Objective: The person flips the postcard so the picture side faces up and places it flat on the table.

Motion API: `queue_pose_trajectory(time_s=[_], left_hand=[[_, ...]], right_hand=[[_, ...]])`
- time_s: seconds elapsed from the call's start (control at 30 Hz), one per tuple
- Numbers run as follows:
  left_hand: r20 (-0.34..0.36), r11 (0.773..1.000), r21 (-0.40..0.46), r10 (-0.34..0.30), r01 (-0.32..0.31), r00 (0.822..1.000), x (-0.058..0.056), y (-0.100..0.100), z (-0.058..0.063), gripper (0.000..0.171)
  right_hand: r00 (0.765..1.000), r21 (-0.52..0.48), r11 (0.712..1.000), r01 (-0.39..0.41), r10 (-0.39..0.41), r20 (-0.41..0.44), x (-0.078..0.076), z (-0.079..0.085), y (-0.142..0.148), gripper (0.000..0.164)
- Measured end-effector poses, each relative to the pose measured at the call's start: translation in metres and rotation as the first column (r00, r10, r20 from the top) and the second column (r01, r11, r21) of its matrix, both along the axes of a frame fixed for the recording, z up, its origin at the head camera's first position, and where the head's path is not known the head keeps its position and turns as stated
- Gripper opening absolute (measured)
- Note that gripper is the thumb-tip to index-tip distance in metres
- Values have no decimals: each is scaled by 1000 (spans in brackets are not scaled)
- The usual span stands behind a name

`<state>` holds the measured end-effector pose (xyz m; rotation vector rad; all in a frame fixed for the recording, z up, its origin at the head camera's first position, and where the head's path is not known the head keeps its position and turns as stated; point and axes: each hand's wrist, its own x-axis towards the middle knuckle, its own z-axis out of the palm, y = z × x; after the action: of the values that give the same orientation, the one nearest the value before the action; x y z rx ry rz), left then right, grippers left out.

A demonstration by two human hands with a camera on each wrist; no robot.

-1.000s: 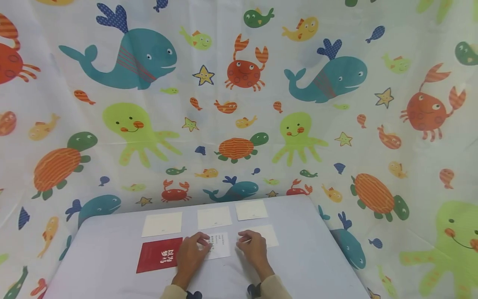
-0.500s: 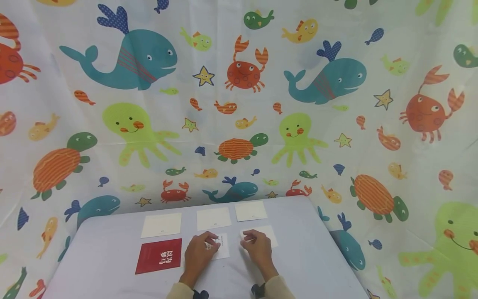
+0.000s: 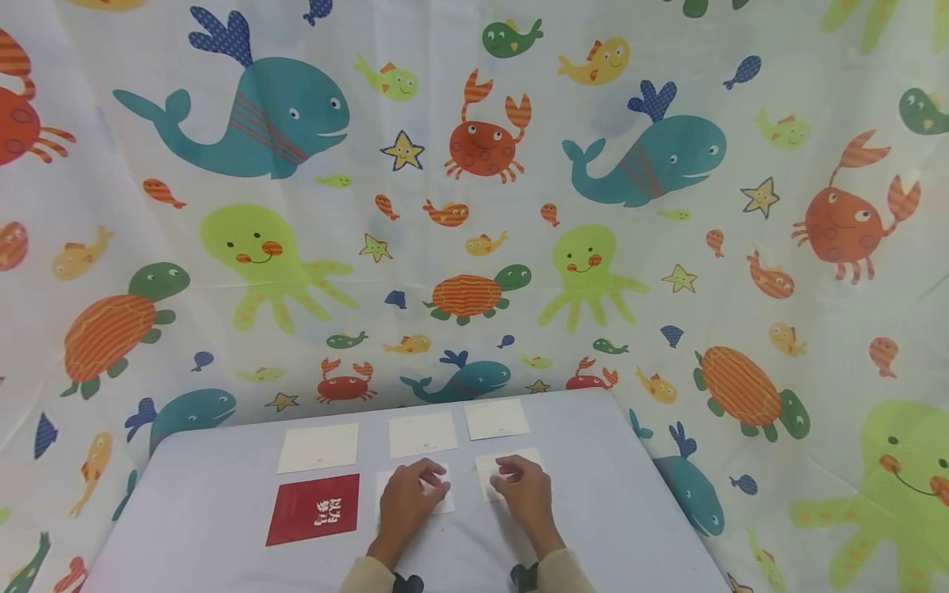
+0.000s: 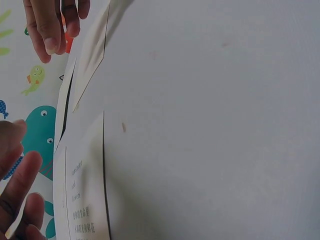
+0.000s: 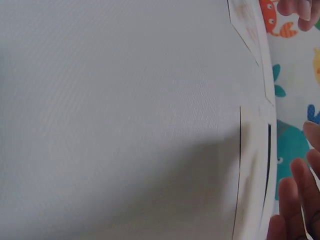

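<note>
Red marks just one of the six cards on the desk: the red card (image 3: 313,509) lies flat at the left of the near row, with bold white Chinese characters towards its right side. Beside it, in the middle of that row, is the printed card (image 4: 90,195), off-white, with small black lines of Latin letters and Chinese characters; at the right is the pale card (image 3: 483,473). Three cream cards form the far row, the left one (image 3: 319,449), the middle one (image 3: 423,435) and the right one (image 3: 497,419), each with a tiny mark near its lower edge. Two hands hang above the near row. The person's left hand (image 3: 409,498) is over the printed card, its grip apart, thumb and bent fingers clear of each other; the right hand (image 3: 525,494) is over the pale card, its grip likewise apart. Two beige sleeves (image 3: 565,572) reach in across the single desk (image 3: 615,494), which wears a whitish cloth, before one curtain (image 3: 667,247) of sea animals.
</note>
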<state>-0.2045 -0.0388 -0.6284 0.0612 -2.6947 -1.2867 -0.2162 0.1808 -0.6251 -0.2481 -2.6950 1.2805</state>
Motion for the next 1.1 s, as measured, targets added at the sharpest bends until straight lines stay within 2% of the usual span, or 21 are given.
queue_pose_trajectory(time_s=[0.27,0.6,1.1], left_hand=[[-3,999,12,-37,37,999,-2,7,-3,16],[-9,998,15,-59,59,998,-4,19,0,18],[-36,996,7,-84,84,996,-17,31,-8,22]], right_hand=[[999,-8,999,51,-51,-19,1,-1,14,27],[998,-41,998,57,-57,-5,1,-5,31,30],[986,-34,986,163,-163,21,-6,-10,45,32]])
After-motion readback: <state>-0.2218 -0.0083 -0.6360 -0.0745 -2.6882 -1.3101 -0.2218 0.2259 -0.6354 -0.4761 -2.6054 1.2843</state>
